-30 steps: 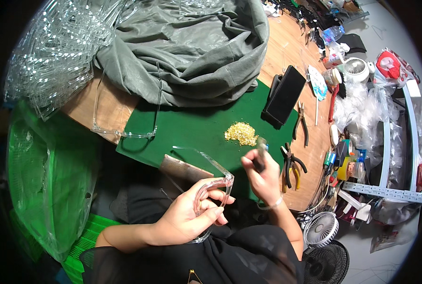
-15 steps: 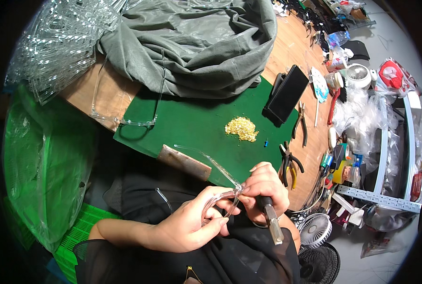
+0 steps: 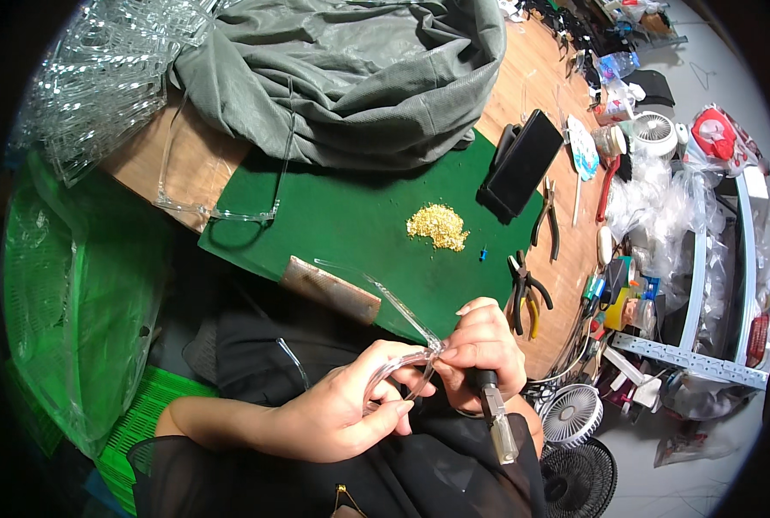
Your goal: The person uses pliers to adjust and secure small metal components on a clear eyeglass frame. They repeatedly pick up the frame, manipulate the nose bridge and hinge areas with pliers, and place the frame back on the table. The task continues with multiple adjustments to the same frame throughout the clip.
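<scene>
Off the left edge of the green mat [image 3: 350,220] lay a heap of clear frames [image 3: 109,82], with a green bag [image 3: 83,293] below it. A second pair of clear glasses [image 3: 245,215] straddled the mat's left edge, and grey cloth [image 3: 359,112] covered its far side. A worn tan block [image 3: 331,291] sat at the mat's near edge.

In front of that edge, the left hand [image 3: 342,410] had its fingers curled round the rim of a clear eyeglass frame [image 3: 402,311], one temple of which reached out over the mat.

Farther right, the right hand [image 3: 480,350] had come back from over the mat, where it was a second ago, to the frame's corner. Its thumb and forefinger now pinched there while the other fingers kept a black-gripped hand tool [image 3: 499,423] tucked in the palm, pale end toward the body. So both hands worked on one joint, with the tool parked; what the fingertips held was too small to tell.

Gold-coloured bits [image 3: 438,227] were heaped on the mat's right half; pliers [image 3: 527,293] lay across its right edge.
</scene>
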`<state>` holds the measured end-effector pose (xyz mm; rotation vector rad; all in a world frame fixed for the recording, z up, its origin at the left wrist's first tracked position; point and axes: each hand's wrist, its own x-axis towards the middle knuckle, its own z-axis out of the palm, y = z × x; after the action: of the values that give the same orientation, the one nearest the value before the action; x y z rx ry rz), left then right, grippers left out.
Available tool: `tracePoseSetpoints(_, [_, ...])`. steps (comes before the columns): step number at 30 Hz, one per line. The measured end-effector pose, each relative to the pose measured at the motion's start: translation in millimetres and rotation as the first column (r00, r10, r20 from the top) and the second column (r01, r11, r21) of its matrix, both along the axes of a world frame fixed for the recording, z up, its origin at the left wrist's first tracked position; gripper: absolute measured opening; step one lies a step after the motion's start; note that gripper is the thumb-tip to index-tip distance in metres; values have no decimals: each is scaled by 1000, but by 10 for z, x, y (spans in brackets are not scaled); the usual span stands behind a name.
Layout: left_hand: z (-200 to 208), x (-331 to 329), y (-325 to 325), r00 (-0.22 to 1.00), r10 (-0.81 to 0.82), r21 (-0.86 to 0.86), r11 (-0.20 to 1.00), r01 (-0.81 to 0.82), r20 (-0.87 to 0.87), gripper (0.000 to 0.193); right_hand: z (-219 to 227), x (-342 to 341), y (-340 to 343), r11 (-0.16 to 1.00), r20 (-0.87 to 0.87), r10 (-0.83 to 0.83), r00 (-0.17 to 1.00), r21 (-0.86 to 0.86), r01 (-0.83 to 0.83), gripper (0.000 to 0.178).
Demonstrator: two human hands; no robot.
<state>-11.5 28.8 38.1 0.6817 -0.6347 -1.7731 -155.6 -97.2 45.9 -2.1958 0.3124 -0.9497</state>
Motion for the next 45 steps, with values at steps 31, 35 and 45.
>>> tracePoseSetpoints(31, [10,76,-54,978,-1,239,970,51,-208,43,67,-75,135,235,23,19,1000,972,-27,18])
tracePoseSetpoints(35, [5,114,4,984,20,290,956,33,-177,41,287,-313,-26,370,-449,374,812,875,313,25])
tracePoseSetpoints(45, [-9,83,7,995,-7,291,956,37,-103,35,512,-265,-47,633,-687,596,415,720,283,38])
